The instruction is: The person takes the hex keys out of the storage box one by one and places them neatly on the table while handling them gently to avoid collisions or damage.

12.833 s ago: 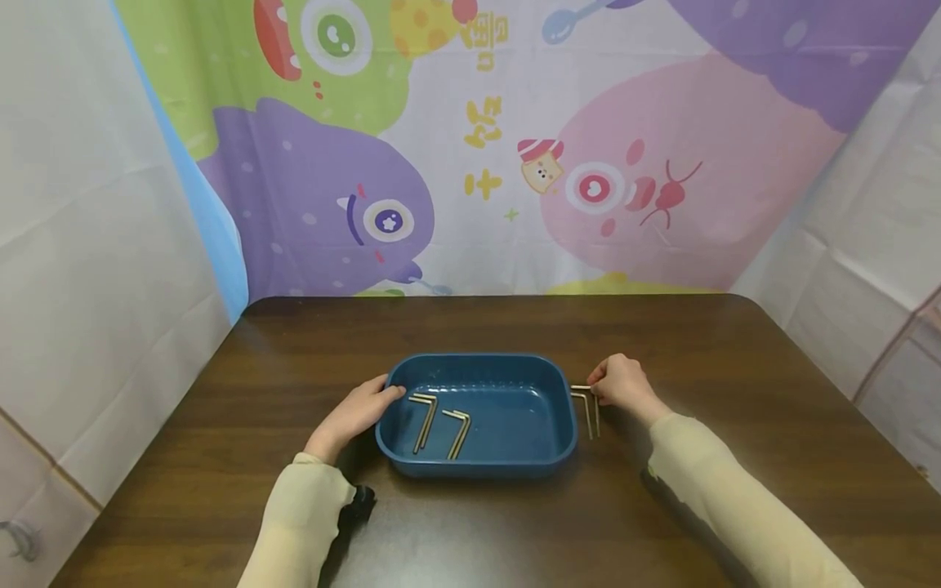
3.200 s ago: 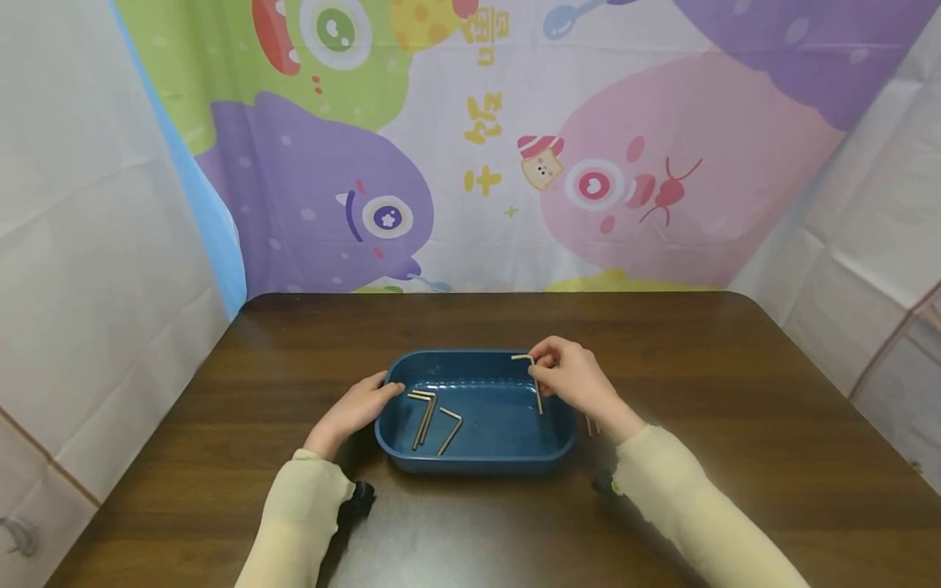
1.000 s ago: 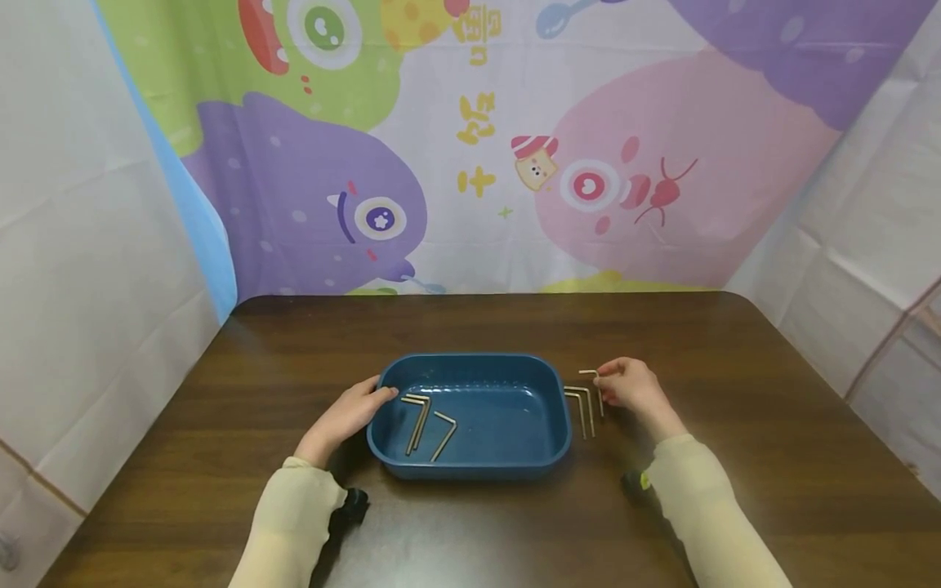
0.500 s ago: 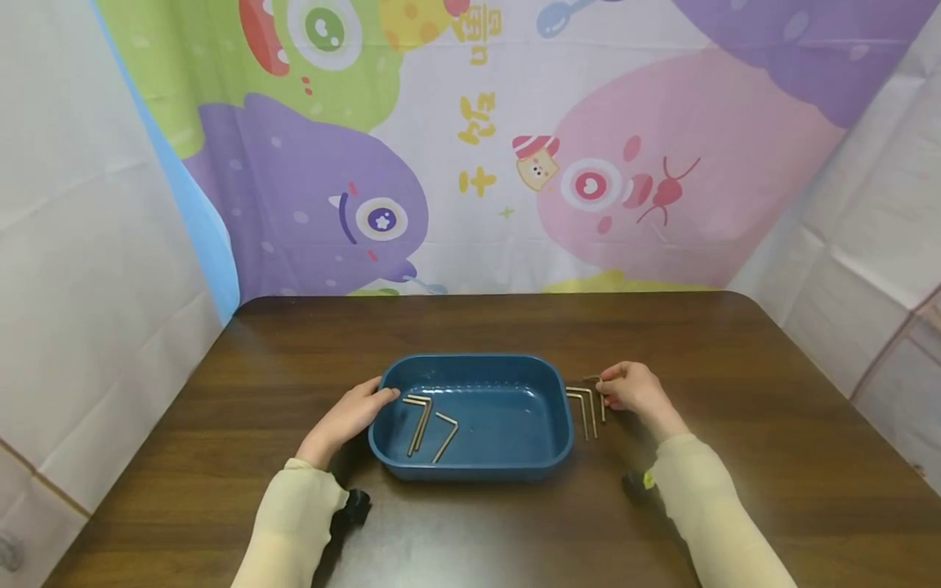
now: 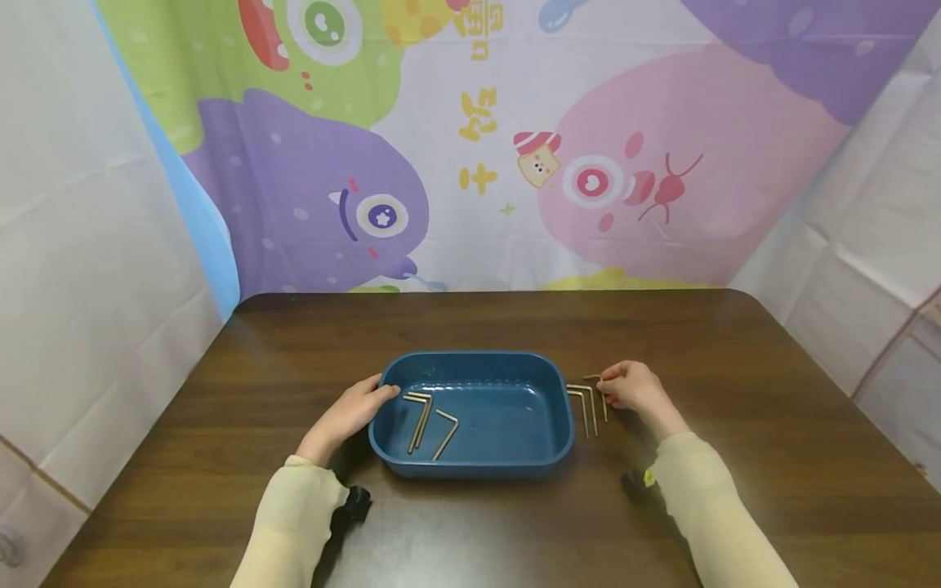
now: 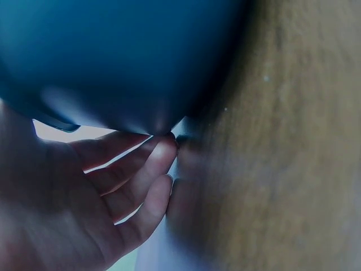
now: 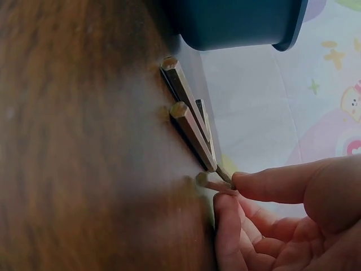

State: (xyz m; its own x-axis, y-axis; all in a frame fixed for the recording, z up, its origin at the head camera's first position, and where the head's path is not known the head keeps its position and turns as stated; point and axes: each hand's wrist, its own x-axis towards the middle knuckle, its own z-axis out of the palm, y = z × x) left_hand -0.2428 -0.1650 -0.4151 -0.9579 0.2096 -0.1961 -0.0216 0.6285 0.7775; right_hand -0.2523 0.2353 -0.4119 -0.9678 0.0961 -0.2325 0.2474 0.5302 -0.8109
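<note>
My left hand (image 5: 351,418) holds the left end of a blue rectangular basin (image 5: 470,470), thumb over the rim. In the left wrist view its fingers (image 6: 146,186) lie along the outer wall. Inside, at the left, are a pair of brass-coloured hex keys (image 5: 422,425) and a single hex key (image 5: 448,433). Right of the basin, my right hand (image 5: 635,390) pinches another hex key (image 5: 606,411) between thumb and fingertips, low over the table. Two more hex keys (image 7: 192,132) lie side by side between that hand and the basin, short arms pointing left in the head view.
The brown wooden table (image 5: 470,539) reaches back to a cartoon-printed curtain (image 5: 478,245). Pale sheets (image 5: 95,245) hang at both sides. A dark wrist device (image 5: 358,505) sits under the left sleeve.
A hex key from the basin's right-hand pair was lifted over the basin and carried right, beside the two outside. In the last second my right hand has lowered it. The left hand keeps its hold.
</note>
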